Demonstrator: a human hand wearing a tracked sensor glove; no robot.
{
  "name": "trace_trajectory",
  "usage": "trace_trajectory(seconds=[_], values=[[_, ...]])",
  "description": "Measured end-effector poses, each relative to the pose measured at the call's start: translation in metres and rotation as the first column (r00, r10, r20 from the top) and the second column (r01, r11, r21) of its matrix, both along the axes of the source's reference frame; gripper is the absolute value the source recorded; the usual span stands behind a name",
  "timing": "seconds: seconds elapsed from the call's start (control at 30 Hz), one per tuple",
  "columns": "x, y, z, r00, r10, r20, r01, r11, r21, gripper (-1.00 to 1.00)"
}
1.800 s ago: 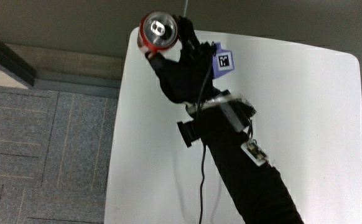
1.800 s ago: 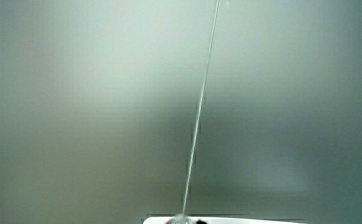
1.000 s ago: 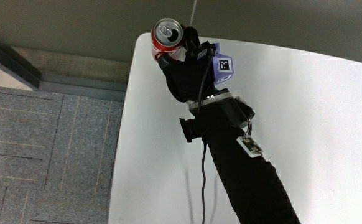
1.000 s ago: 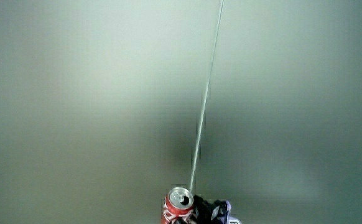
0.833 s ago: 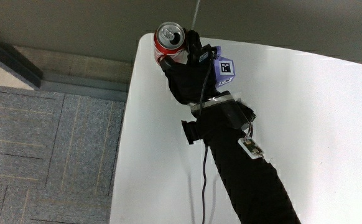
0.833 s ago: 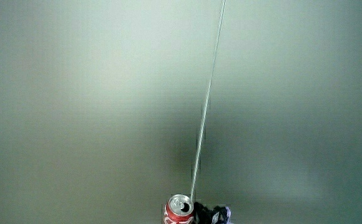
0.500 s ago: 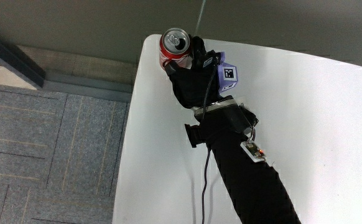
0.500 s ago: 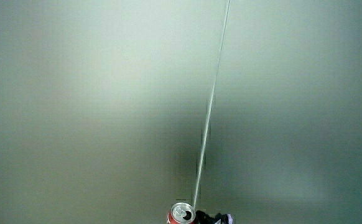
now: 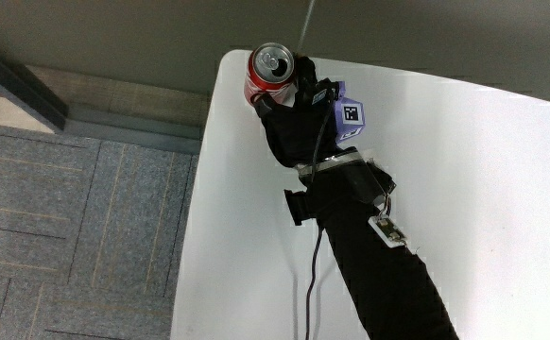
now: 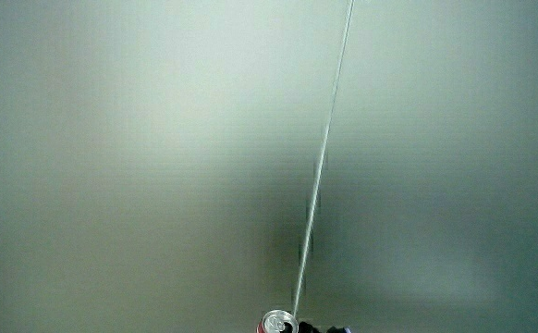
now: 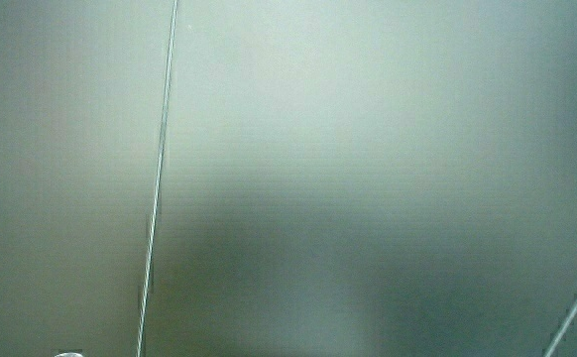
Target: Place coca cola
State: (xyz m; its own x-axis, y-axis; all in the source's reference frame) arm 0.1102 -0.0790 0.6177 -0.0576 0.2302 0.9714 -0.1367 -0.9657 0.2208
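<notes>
I see my hand (image 9: 305, 118) in its black glove, with the little patterned cube (image 9: 348, 115) on its back. The fingers are wrapped around the coca cola can (image 9: 272, 68), so the hand is closed on it. The can is red with a silver top, and it stands straight up just past my fingertips, at a corner of the white table (image 9: 483, 179), close to the edge. My forearm (image 9: 369, 255) stretches across the table from the hand toward me.

The side views show mostly a pale wall. In a side view only the silver top of the can (image 10: 276, 322) peeks in, with a bit of the glove next to it.

I think the job is almost done. The can looks like it is down on the table or very near it, but I cannot tell if its bottom really touches. What is left is to let go: open the fingers and pull the hand away without bumping the can. It is so close to the edge that a small knock could tip it off onto the floor (image 9: 77, 227).
</notes>
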Motion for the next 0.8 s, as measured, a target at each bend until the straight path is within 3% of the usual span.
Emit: trace_trajectory(seconds=[0.27, 0.53, 0.6, 0.8], values=[[0.0024, 0.0042, 0.0056, 1.000, 0.013, -0.008, -0.013, 0.9998, -0.016, -1.00], [0.0043, 0.0087, 0.0030, 0.999, 0.035, 0.001, -0.035, 0.9989, -0.030, -1.00], [0.0064, 0.0075, 0.0085, 0.999, 0.043, -0.002, -0.043, 0.9990, -0.013, -1.00], [0.0095, 0.0099, 0.0065, 0.999, 0.029, -0.031, -0.030, 0.9987, -0.040, -1.00]])
